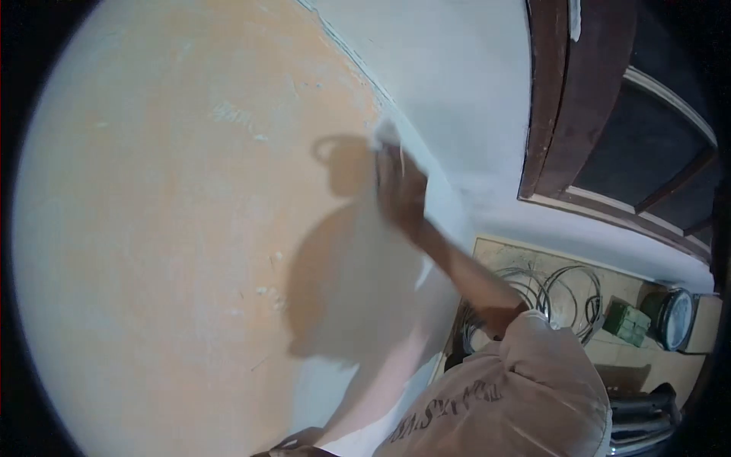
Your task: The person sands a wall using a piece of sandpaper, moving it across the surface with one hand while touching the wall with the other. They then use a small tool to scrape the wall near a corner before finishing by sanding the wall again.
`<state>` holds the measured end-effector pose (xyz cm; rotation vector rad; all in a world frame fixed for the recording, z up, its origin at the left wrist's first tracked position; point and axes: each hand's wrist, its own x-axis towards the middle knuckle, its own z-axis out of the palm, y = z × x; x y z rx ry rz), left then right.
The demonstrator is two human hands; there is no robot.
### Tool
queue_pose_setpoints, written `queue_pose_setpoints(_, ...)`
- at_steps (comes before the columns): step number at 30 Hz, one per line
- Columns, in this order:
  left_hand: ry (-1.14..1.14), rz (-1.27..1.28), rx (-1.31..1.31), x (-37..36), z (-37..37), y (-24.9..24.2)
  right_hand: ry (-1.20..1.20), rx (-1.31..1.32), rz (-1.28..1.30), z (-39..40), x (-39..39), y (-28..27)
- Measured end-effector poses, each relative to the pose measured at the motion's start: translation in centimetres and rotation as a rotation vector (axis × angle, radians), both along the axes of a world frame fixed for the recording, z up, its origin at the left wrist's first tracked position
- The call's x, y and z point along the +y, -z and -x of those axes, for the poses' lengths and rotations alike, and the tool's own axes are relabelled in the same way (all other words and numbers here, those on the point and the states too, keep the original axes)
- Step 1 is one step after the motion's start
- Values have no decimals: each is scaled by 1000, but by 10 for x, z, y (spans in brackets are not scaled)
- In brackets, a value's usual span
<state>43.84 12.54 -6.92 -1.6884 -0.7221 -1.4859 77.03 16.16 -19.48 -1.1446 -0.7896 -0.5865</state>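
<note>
My right hand [401, 186] is raised against the wall beside the inner corner, its fingers closed around a small whitish thing [387, 134] too blurred to name. That thing touches the orange and white patchy wall [190, 228] near the rough corner line [354, 57]. At the bottom edge shows part of my left hand [301, 449], its fingers curled; what it holds is mostly cut off by the frame. My arm and body cast a dark shadow on the wall.
To the right is a white wall [464, 76] with a brown wooden frame [552, 99] and dark panes [647, 137]. Coiled cables [567, 293], a green box [627, 322] and a round container [675, 320] stand on the tiled floor at the lower right.
</note>
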Motion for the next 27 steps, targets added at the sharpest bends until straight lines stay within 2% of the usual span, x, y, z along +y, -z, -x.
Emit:
queue_pose_setpoints(1,-48,6,4,-1,1,0,-24,117,-34,1,1,-7)
queue_pose_setpoints(3,-120,-1,3,1,6,3,167,-16,127,1,-5,-5)
queue_pose_setpoints(5,-131,16,-10,8,18,9,563,-515,498,18,-8,32)
queue_pose_setpoints(6,-56,-16,-11,12,18,9,736,-777,672,33,-13,54)
queue_pose_setpoints(7,27,-47,-53,5,-7,3,146,-506,415,24,-18,42)
queue_pose_setpoints(8,85,-38,-101,5,-10,5,-399,-265,18,15,-24,30)
queue_pose_setpoints(9,-39,1,-8,5,7,5,-530,-69,-101,-11,-27,17)
queue_pose_setpoints(10,-58,5,14,4,11,5,-259,251,47,-31,-33,-7)
queue_pose_setpoints(11,-59,8,18,3,10,5,-123,530,66,-39,-34,-33)
queue_pose_setpoints(12,-56,8,16,3,9,6,-62,629,33,-27,-32,-47)
queue_pose_setpoints(14,-56,-5,39,5,10,4,-67,438,20,37,-27,-42)
queue_pose_setpoints(17,-57,50,72,2,14,4,-217,-305,166,140,-49,-21)
queue_pose_setpoints(18,-59,89,76,0,16,6,-241,-467,203,146,-51,-18)
queue_pose_setpoints(21,31,164,88,-3,16,12,-158,-499,114,76,-33,9)
queue_pose_setpoints(22,44,191,111,-3,21,12,-545,-56,306,22,-51,5)
queue_pose_setpoints(24,99,179,116,-2,19,14,-213,660,385,28,-47,-54)
queue_pose_setpoints(26,65,192,165,-7,13,14,-228,626,-30,69,-24,-83)
queue_pose_setpoints(27,103,190,167,-6,12,16,-662,613,85,84,-57,-77)
